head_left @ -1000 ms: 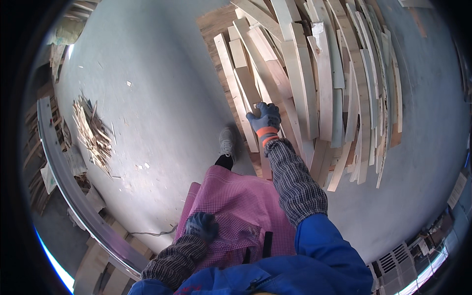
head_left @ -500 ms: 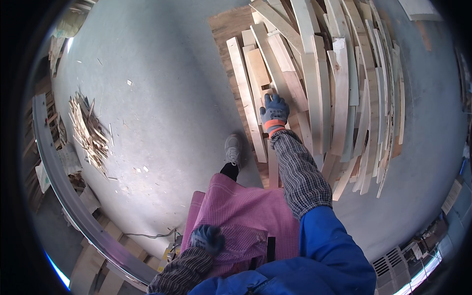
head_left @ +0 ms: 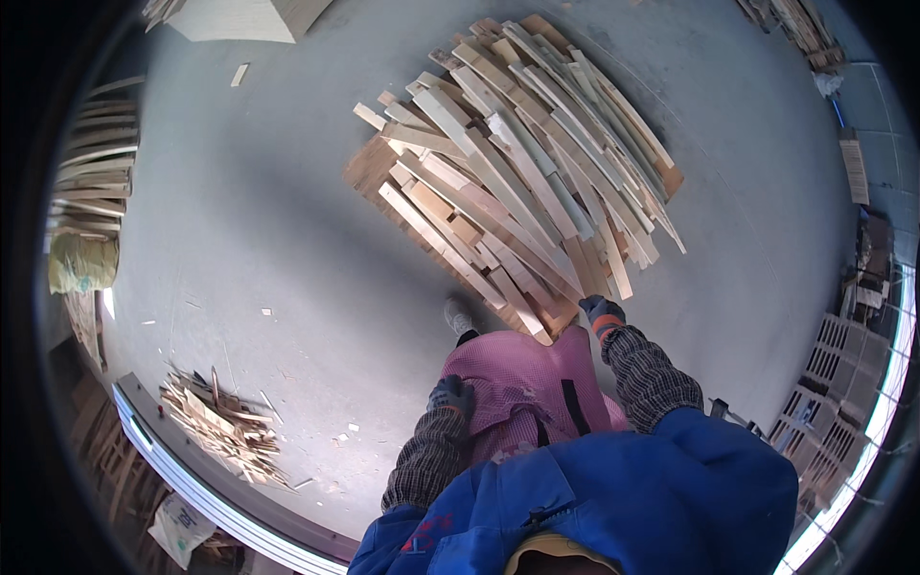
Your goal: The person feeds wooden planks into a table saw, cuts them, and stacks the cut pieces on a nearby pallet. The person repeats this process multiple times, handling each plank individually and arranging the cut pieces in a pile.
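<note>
A long board (head_left: 551,275) ends right at the right hand (head_left: 602,311), its curled fingers' grip unclear; the left hand (head_left: 450,394) curls on the apron (head_left: 513,359), hold unclear. Pulling could dislodge overlapping boards (head_left: 522,177) beyond the right fingers!

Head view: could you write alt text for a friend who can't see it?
A gloved right hand is at the near end of a stack of wooden boards, its grip unclear. The gloved left hand rests against a pink apron; a smaller pile of wood scraps lies at lower left.
</note>
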`<state>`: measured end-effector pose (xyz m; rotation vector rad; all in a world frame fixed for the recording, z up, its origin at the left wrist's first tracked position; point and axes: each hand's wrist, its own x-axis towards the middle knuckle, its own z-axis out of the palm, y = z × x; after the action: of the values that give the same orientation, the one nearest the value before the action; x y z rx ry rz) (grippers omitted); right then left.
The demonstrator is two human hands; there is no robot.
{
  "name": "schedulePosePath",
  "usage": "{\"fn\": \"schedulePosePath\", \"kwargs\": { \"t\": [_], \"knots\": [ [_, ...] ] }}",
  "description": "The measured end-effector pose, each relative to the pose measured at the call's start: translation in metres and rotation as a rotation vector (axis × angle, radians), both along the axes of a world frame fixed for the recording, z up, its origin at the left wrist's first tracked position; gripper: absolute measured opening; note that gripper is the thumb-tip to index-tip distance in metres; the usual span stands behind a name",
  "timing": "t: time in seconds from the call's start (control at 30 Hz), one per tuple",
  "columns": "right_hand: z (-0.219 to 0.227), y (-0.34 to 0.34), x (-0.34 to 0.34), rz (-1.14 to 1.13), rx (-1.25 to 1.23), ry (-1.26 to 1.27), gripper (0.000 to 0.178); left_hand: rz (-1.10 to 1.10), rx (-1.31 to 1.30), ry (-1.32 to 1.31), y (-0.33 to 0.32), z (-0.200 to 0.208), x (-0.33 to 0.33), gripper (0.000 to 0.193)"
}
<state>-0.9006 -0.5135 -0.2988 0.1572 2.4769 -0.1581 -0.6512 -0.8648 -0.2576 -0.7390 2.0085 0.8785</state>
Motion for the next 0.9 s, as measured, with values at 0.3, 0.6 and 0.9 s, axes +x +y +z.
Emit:
{"fn": "schedulePosePath", "kwargs": {
  "t": [0.3, 0.6, 0.9],
  "knots": [
    [0.036, 0.029, 0.155, -0.595, -0.175, 0.047, 0.05, -0.017, -0.23, 0.009, -0.163, 0.028, 0.048, 0.048],
    [0.065, -0.037, 0.376, -1.259, -0.696, 0.178, 0.037, -0.375, -0.251, 0.085, -0.22, 0.073, 0.054, 0.047],
    [0.224, -0.058, 0.636, -1.704, 0.063, 0.639, 0.034, -1.231, -0.177, 0.217, -0.147, 0.01, -0.081, 0.042]
  ]
}}
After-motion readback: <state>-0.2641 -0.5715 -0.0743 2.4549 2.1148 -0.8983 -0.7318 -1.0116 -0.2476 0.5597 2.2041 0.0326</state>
